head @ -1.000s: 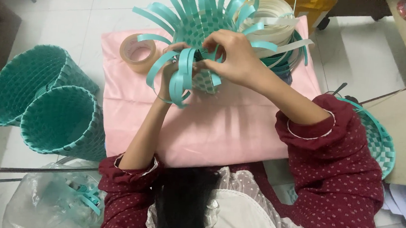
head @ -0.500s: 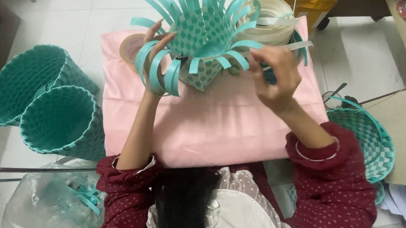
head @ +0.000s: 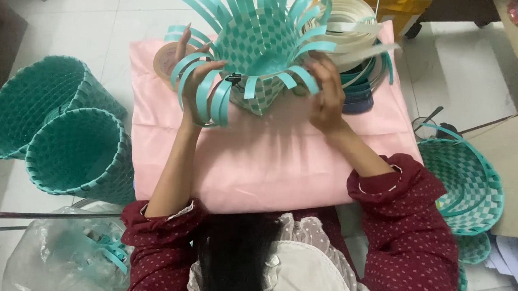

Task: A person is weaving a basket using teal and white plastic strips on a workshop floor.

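**Hidden and cut off**

The basket's (head: pixel 259 48) upright strips ran off the top edge. The left hand (head: pixel 199 83) was partly covered by curled strips, and the right hand's (head: pixel 326 98) fingertips were lost behind the weave. The tape roll (head: pixel 166 60), near the cloth's (head: pixel 258 163) far left corner, sat half behind the left hand. The strip coil (head: pixel 355 24) was partly behind the basket.
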